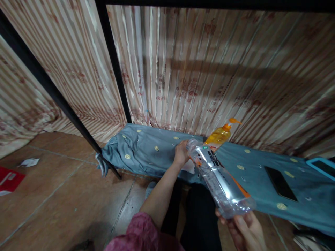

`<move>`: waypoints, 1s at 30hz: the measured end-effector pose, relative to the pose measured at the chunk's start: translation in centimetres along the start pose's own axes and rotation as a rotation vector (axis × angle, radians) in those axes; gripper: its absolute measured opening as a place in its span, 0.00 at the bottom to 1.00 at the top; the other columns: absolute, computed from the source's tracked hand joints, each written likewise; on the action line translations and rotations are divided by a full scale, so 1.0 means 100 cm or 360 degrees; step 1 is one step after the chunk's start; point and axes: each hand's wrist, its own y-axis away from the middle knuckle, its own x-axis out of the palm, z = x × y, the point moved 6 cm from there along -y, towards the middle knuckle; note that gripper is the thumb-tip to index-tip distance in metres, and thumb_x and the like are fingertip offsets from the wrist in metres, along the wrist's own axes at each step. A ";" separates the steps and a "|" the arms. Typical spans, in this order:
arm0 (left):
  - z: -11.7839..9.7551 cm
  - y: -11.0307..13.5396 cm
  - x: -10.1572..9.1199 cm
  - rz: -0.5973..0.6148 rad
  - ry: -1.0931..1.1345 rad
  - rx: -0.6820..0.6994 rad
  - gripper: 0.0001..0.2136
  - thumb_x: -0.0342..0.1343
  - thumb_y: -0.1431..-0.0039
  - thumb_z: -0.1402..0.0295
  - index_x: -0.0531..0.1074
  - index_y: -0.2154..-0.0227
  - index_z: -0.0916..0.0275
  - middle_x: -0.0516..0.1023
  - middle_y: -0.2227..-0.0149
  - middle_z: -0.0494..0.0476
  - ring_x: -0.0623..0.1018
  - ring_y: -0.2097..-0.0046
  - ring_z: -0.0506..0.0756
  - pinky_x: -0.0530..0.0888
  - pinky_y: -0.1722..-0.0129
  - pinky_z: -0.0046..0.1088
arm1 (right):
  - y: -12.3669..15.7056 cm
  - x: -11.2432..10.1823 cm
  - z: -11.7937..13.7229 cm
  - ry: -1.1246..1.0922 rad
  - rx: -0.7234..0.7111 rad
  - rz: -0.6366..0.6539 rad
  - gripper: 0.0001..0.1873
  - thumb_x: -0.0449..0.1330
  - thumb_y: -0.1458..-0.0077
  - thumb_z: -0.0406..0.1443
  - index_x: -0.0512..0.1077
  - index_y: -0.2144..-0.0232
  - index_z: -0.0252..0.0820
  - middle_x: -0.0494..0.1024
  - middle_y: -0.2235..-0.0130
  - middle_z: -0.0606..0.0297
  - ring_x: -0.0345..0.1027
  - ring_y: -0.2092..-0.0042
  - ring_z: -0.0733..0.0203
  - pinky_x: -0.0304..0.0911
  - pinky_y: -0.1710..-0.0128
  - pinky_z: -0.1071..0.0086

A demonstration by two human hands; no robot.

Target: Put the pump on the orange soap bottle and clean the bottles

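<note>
A clear, see-through plastic bottle (222, 179) with an orange-and-silver label is tilted, its open neck up to the left and its base down to the right. The fingers of my left hand (181, 153) are closed at the neck. My right hand (246, 228) grips the base, thumb and fingers on either side. Just behind the bottle a pump bottle (219, 135) of yellow liquid with an orange pump head stands on the cloth-covered board. Below my left hand shows a white piece (188, 166), perhaps paper, partly hidden.
A blue-grey patterned cloth (146, 146) covers the long, narrow surface. To the right lie a dark phone (280, 183) and a blue-rimmed object (323, 167). Black metal posts (113, 59) rise at left before striped curtains (188, 69). A red box (10, 179) lies on the tiled floor.
</note>
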 end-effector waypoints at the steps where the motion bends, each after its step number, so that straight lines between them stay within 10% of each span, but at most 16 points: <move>1: -0.001 0.000 0.000 0.0001 0.0001 0.0007 0.11 0.55 0.44 0.66 0.75 0.59 0.63 0.79 0.58 0.59 0.77 0.54 0.56 0.74 0.51 0.33 | 0.000 0.000 0.000 0.0002 -0.0007 0.0005 0.24 0.72 0.63 0.46 0.71 0.65 0.44 0.81 0.75 0.62 0.70 0.75 0.61 0.62 0.73 0.70; 30: 0.002 -0.006 0.001 -0.0007 -0.0003 0.0024 0.08 0.55 0.45 0.69 0.75 0.64 0.62 0.80 0.61 0.58 0.77 0.57 0.57 0.74 0.53 0.34 | -0.002 0.006 -0.003 0.0052 -0.0133 0.0084 0.24 0.71 0.62 0.48 0.70 0.65 0.42 0.80 0.76 0.63 0.70 0.76 0.61 0.62 0.73 0.70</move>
